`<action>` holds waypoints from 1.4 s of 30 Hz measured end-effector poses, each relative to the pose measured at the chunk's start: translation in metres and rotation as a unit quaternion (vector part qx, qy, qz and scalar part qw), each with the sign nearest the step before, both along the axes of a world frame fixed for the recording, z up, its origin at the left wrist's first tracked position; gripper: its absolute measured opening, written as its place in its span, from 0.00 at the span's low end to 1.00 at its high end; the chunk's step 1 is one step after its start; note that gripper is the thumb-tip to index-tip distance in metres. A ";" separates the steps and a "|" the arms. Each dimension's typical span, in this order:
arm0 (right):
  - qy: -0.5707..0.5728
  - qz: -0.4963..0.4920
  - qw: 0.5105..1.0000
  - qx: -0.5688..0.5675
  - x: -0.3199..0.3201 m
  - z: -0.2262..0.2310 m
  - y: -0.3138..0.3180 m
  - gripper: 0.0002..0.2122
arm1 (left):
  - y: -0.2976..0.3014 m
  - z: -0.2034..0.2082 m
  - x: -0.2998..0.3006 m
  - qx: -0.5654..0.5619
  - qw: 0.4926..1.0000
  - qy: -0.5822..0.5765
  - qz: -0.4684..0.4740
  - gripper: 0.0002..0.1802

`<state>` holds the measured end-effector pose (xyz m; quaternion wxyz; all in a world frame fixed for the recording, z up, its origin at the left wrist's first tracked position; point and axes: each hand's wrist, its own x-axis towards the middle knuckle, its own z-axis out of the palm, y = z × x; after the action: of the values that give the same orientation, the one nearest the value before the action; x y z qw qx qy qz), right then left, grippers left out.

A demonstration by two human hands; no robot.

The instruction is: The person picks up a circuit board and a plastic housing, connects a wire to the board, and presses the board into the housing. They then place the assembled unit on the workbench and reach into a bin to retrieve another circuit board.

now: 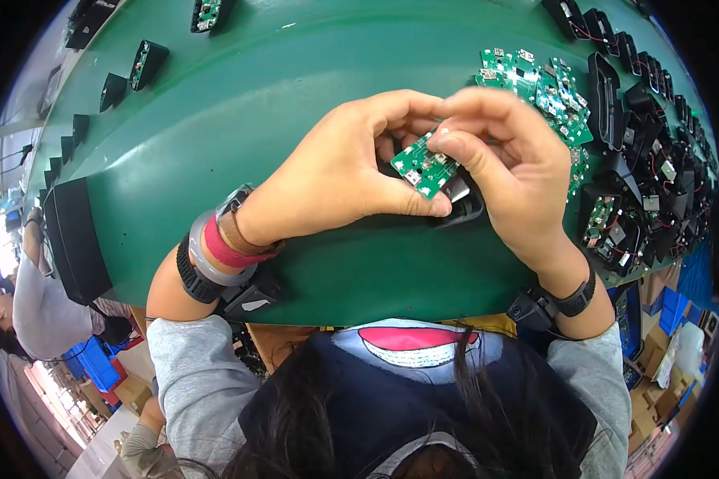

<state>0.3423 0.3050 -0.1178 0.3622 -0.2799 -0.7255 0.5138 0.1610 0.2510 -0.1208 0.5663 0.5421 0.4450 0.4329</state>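
A green circuit board with small pale connectors is held up over the middle of the green table. My left hand curls around it from the left, fingers behind and thumb along its lower side. With thumb and bent fingers, my right hand pinches the board's upper right part. Partly hidden beneath the board and between both hands is a black plastic casing with a shiny piece inside. My left hand's thumb lies against this casing. Whether the board touches the casing I cannot tell.
Loose green circuit boards lie beyond my right hand. At the right, black casings with wires and boards are heaped. More casings stand in a line at the far left, near a black box. Another person sits at left.
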 end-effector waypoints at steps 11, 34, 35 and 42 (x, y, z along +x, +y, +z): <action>-0.047 0.020 0.997 -0.057 0.005 0.007 0.006 0.03 | -0.004 0.002 0.006 -0.083 0.991 -0.099 0.019 0.38; -0.166 0.039 0.975 0.143 0.011 0.025 0.003 0.22 | -0.006 0.015 0.013 -0.018 0.995 0.102 0.006 0.39; -0.205 0.019 0.964 0.168 0.012 0.027 0.002 0.21 | -0.006 0.016 0.014 0.011 0.990 0.139 0.010 0.38; -0.113 -0.018 0.989 0.089 0.010 0.013 0.010 0.24 | -0.005 0.013 0.009 0.079 0.987 0.141 -0.004 0.38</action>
<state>0.3524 0.3146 -0.1048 0.3110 -0.3161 -0.7992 0.4057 0.1704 0.2464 -0.1082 0.4551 0.6426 0.4825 0.3834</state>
